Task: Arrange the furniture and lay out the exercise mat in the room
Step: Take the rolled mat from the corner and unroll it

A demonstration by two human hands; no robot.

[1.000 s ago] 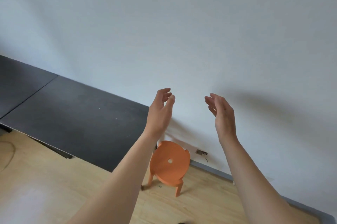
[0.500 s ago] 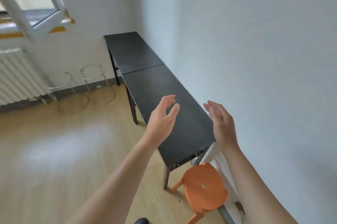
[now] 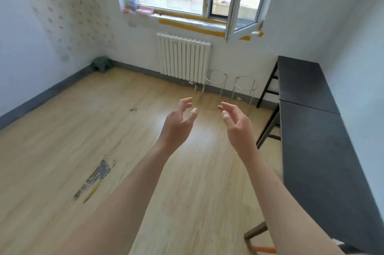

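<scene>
Both arms reach forward over the wooden floor (image 3: 104,140). My left hand (image 3: 178,123) and my right hand (image 3: 236,123) hover side by side in mid-air, palms facing each other, fingers loosely curved, holding nothing. Two black tables (image 3: 311,140) stand end to end along the right wall. Only a sliver of the orange stool (image 3: 265,249) shows at the bottom edge, under the near table. No exercise mat is in view.
Two wire-frame stands (image 3: 216,84) sit by the white radiator (image 3: 185,57) under the window, whose sash (image 3: 241,1) swings into the room. A green bundle (image 3: 101,64) lies in the far left corner. A scuffed patch (image 3: 93,180) marks the floor.
The view has swung left from the right wall and orange stool to the room's middle and window. Both hands stay raised and empty, now a little closer together.
</scene>
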